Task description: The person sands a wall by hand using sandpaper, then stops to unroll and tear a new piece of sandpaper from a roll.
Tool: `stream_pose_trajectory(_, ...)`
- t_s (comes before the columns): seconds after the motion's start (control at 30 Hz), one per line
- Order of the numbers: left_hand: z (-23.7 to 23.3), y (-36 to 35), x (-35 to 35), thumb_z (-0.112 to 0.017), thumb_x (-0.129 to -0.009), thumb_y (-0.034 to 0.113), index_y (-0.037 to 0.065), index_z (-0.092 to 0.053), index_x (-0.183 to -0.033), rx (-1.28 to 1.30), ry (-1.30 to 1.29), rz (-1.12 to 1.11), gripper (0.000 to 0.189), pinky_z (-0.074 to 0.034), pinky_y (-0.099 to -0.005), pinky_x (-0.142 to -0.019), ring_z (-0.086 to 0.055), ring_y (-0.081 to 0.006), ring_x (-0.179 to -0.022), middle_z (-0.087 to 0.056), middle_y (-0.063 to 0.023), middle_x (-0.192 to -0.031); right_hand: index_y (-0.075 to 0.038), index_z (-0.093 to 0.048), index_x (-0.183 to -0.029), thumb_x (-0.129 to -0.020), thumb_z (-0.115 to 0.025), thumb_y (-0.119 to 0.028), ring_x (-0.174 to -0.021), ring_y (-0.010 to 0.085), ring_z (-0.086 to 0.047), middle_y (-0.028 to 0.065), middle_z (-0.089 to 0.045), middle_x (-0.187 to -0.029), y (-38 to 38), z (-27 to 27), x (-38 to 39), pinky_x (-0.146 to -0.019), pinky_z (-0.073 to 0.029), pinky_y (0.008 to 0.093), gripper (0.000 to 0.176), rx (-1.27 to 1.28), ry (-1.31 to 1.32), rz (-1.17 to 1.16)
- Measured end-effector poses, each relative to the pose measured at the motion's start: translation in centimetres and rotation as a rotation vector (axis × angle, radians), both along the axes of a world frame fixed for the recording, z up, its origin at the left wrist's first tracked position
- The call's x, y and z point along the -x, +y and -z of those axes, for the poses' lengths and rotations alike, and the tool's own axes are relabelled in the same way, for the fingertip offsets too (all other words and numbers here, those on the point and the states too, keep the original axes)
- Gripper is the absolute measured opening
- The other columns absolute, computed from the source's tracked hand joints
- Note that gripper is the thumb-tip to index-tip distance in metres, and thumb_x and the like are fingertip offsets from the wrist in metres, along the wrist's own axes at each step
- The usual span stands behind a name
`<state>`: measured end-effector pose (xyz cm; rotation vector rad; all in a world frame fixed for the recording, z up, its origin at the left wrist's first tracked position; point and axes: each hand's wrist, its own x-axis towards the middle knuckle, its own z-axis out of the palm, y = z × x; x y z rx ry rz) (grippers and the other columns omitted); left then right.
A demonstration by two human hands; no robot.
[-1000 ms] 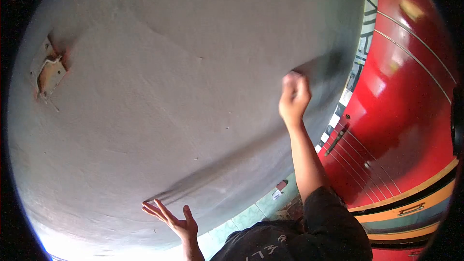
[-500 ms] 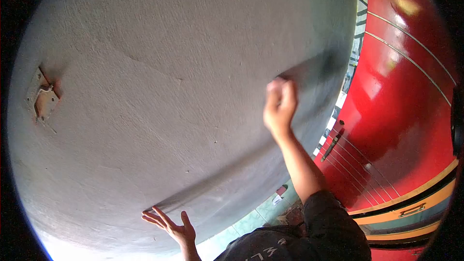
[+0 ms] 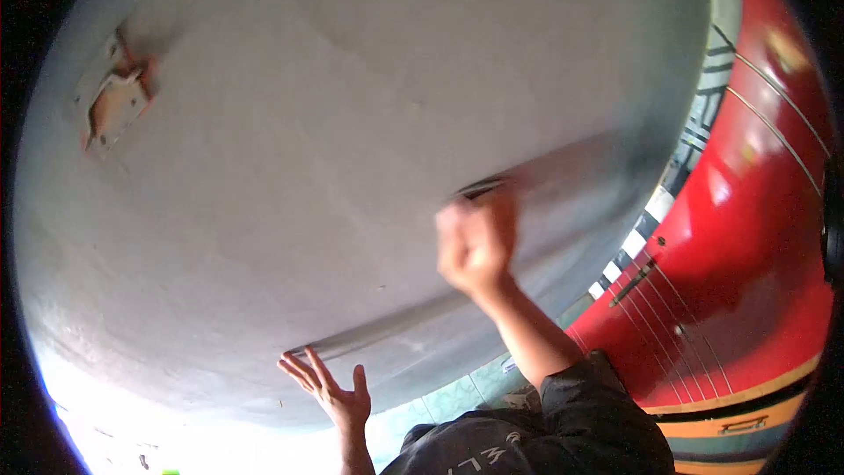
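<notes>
A grey plastered wall (image 3: 264, 123) fills most of the view. My left hand (image 3: 334, 391) is at the lower middle, its fingers spread and the fingertips at the wall's surface, holding nothing. My right hand (image 3: 479, 242) is raised in front of the wall, right of the middle, with the fingers curled in and blurred by motion. A dark thin shape shows at the top of this hand, too smeared to name. Both arms cast long shadows on the wall.
At the upper left a broken patch (image 3: 119, 105) with orange edges marks the wall. To the right are a checkered strip (image 3: 659, 204) and a glossy red surface (image 3: 730, 255) with thin lines. Below it is an orange drawer front (image 3: 774, 418) with a handle.
My right hand has moved down and left in the view. My left hand sits slightly higher and further right. The view has shifted, and the broken patch appears higher and further right.
</notes>
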<state>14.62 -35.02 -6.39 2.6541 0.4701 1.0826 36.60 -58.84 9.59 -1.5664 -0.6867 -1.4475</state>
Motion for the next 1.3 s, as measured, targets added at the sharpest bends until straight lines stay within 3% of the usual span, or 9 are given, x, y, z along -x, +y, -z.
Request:
stream_pose_trajectory(0.1,0.2,1.0,1.3,-0.069,-0.09,0.049,0.019,-0.015,-0.164,0.023,0.026,-0.012,0.096,-0.009,-0.072,-0.118,0.005,-0.0471,-0.154,0.003,-0.0217,-0.169,-0.006,-0.057,-0.085,-0.091,-0.064,-0.003,-0.073,0.0302,-0.052,0.0097,-0.054,-0.078,0.7,-1.2,0.5,-0.068,-0.039,0.0429,0.01,-0.382,0.235,-0.102)
stream_pose_trajectory(0.3,-0.6,5.8,4.0,-0.067,-0.093,0.046,0.021,-0.013,-0.164,0.091,0.004,-0.103,0.092,-0.011,-0.0715,-0.118,0.003,-0.0457,-0.155,0.003,-0.0223,-0.169,-0.018,-0.061,-0.081,-0.078,-0.077,-0.012,-0.077,0.0219,-0.054,0.0016,-0.055,-0.081,6.8,1.5,4.2,-0.072,-0.041,0.0405,0.017,0.432,-0.076,-0.167)
stream_pose_trajectory(0.4,-1.2,8.5,5.3,-0.068,-0.094,0.04,0.021,-0.013,-0.164,0.161,-0.062,-0.12,0.091,-0.013,-0.0711,-0.118,0.003,-0.0462,-0.155,0.003,-0.0224,-0.169,-0.011,-0.061,-0.09,-0.085,-0.072,-0.01,-0.075,0.0277,-0.051,0.0081,-0.055,-0.084,8.1,0.8,3.5,-0.072,-0.038,0.0436,0.012,-0.184,0.041,-0.195)
stream_pose_trajectory(0.6,-1.6,14.9,8.4,-0.068,-0.094,0.045,0.018,-0.008,-0.165,0.103,-0.119,-0.067,0.097,-0.013,-0.0725,-0.117,0.004,-0.0457,-0.155,0.004,-0.0221,-0.169,-0.013,-0.053,-0.079,-0.083,-0.077,-0.015,-0.072,0.024,-0.048,0.0037,-0.05,-0.079,16.1,1.0,10.2,-0.07,-0.034,0.0412,0.024,0.427,-0.144,-0.103)
stream_pose_trajectory(0.73,-2.1,21.9,11.6,-0.067,-0.096,0.041,0.016,-0.007,-0.164,0.122,-0.184,-0.143,0.094,-0.011,-0.0727,-0.117,0.006,-0.0469,-0.154,0.004,-0.0214,-0.169,-0.009,-0.055,-0.083,-0.092,-0.065,-0.007,-0.074,0.0231,-0.048,0.0062,-0.051,-0.082,17.8,0.8,10.5,-0.072,-0.037,0.0428,0.014,-0.253,0.217,-0.14)
stream_pose_trajectory(0.77,-2.6,23.1,12.7,-0.066,-0.096,0.016,0.022,-0.005,-0.164,0.142,-0.166,-0.189,0.091,-0.011,-0.0717,-0.119,0.004,-0.045,-0.154,0.004,-0.0192,-0.169,-0.006,-0.053,-0.083,-0.095,-0.061,-0.004,-0.077,0.0232,-0.049,0.0077,-0.052,-0.083,18.9,0.7,11.2,-0.069,-0.036,0.038,0.014,-0.33,0.258,-0.118)
stream_pose_trajectory(0.93,-2.2,30.0,15.4,-0.064,-0.096,0.016,0.026,-0.008,-0.164,0.13,-0.226,-0.249,0.089,-0.011,-0.0722,-0.12,0.003,-0.0413,-0.156,0.002,-0.0145,-0.171,-0.012,-0.056,-0.083,-0.084,-0.074,-0.013,-0.072,0.0281,-0.051,0.0088,-0.055,-0.081,25.3,3.7,16.4,-0.071,-0.041,0.0458,0.018,0.502,-0.083,-0.143)
stream_pose_trajectory(1.07,-2.1,33.0,16.6,-0.061,-0.099,0.027,0.025,-0.007,-0.164,0.036,-0.231,-0.2,0.085,-0.01,-0.0742,-0.118,0.004,-0.0422,-0.155,0.002,-0.0143,-0.171,-0.009,-0.055,-0.083,-0.085,-0.072,-0.01,-0.071,0.0271,-0.05,0.0078,-0.054,-0.078,25.6,2.2,16.0,-0.071,-0.039,0.043,0.017,-0.462,0.419,-0.236)
stream_pose_trajectory(1.3,-0.6,35.7,17.4,-0.045,-0.097,0.07,0.02,-0.001,-0.164,0.055,-0.241,-0.174,0.095,-0.002,-0.0739,-0.117,0.011,-0.0417,-0.155,0.008,-0.0149,-0.17,-0.008,-0.057,-0.079,-0.082,-0.075,-0.01,-0.07,0.0251,-0.053,0.0063,-0.056,-0.077,30.5,3.9,19.6,-0.068,-0.045,0.0411,0.019,0.549,-0.126,-0.129)
